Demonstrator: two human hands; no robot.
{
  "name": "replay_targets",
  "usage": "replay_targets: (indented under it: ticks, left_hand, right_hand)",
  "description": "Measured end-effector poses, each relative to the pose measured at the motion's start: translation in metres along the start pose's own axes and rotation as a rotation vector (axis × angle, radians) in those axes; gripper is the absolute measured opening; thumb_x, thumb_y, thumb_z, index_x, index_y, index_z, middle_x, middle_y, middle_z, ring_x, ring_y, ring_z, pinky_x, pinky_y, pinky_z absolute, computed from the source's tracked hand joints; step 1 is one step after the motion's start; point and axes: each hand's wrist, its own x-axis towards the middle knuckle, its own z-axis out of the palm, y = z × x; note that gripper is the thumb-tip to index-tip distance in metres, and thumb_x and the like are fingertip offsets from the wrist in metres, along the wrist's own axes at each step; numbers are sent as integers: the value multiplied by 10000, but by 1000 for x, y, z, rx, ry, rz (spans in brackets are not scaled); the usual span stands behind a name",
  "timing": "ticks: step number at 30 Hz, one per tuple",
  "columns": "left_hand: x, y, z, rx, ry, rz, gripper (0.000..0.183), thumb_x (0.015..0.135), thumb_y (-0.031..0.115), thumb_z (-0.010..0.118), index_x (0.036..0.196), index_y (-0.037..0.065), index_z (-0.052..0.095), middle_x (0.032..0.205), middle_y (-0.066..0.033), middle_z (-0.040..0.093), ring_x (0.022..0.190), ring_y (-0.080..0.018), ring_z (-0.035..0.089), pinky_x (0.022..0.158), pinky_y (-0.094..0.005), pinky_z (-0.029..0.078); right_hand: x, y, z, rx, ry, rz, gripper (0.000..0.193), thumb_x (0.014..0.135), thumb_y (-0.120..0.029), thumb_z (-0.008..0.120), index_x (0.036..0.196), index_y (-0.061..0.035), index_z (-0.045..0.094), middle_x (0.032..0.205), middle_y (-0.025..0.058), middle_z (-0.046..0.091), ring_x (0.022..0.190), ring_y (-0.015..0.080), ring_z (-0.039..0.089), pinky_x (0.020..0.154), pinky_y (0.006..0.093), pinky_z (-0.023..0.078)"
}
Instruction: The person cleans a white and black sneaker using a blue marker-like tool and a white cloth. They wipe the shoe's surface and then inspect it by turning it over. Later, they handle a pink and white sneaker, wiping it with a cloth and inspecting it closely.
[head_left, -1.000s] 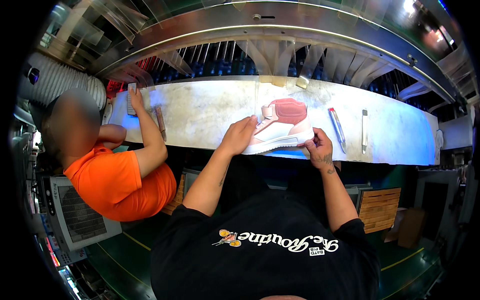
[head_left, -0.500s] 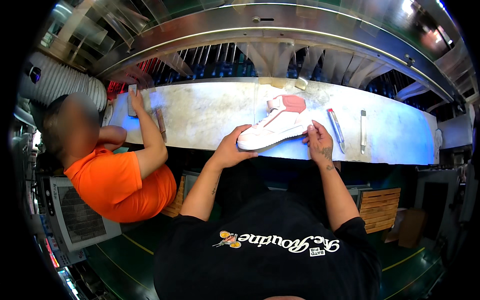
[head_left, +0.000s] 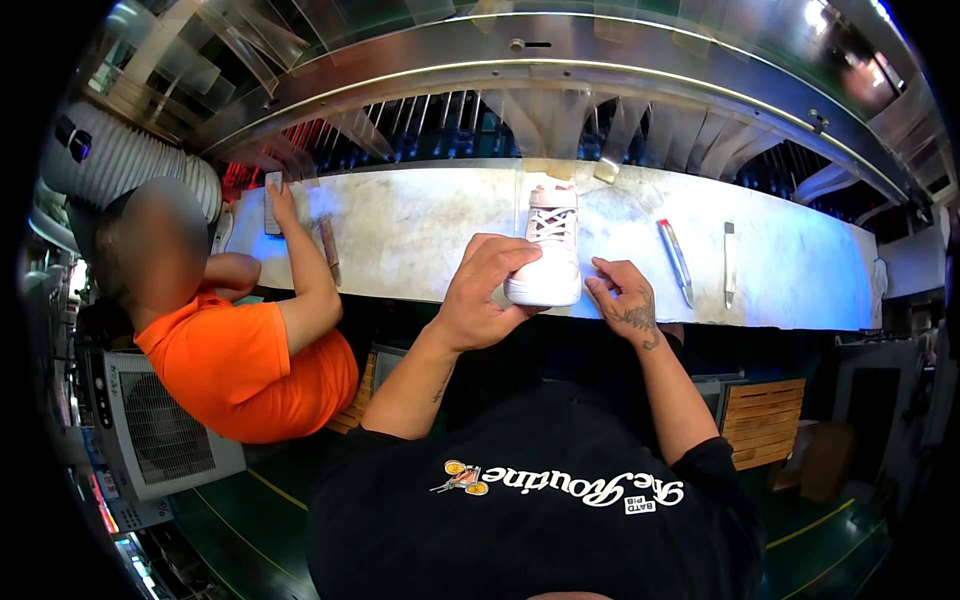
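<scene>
A white and pale pink sneaker (head_left: 555,262) with laces and an ankle strap stands over the near edge of the worktable, its toe pointing toward me. My left hand (head_left: 482,292) grips the toe end from the left, thumb low and fingers across the top. Just right of the shoe, my right hand (head_left: 628,303) is empty and apart from it, with bent fingers and a gap between thumb and forefinger. Farther right lie a slim pen-like tool (head_left: 676,262) with a red end and a white pen-like tool (head_left: 730,264).
The pale worktable (head_left: 430,225) runs across in front of me. Behind it is a metal-framed conveyor (head_left: 420,88) with clear plastic strips. At left, a co-worker in an orange shirt (head_left: 240,365) holds a grey handheld object (head_left: 272,205) near a brownish bar (head_left: 329,252).
The sneaker has turned from lying sideways to pointing its toe at me. My left hand has shifted right with it, and my right hand has let go of the shoe.
</scene>
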Motion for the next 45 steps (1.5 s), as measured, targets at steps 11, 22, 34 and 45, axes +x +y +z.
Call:
replay_targets:
  ticks: [11,22,34,45]
  left_hand:
    - [-5,-3,3,-13,-5,-41,706,665,60,981,1298,93,670,1291,-132,668,1178,-325,632,1019,-405,507]
    - [-9,-14,4,-122,14,-142,718,661,43,970,1297,107,642,1318,-114,644,1238,-333,588,1074,-431,480]
    - [-17,-17,2,-118,1,-157,741,688,12,954,1343,105,620,1353,-127,593,1257,-302,596,1068,-391,494]
    - [-23,-14,7,-181,-3,-185,740,664,43,980,1309,115,626,1352,-116,607,1269,-330,567,1089,-423,473]
  right_hand:
    - [-1,3,-1,-39,31,-73,278,924,-232,824,1105,-24,788,1019,145,746,820,253,740,777,363,595]
    - [-2,-4,-4,-36,11,-29,214,947,-181,789,1079,-13,774,1001,142,733,853,242,726,798,352,591]
    - [-2,2,1,-24,49,-68,231,910,-201,816,1056,-26,777,974,136,735,783,240,737,739,353,591]
    - [-4,0,-1,-21,34,-61,215,895,-171,810,1053,-29,777,971,141,728,783,253,737,740,362,590]
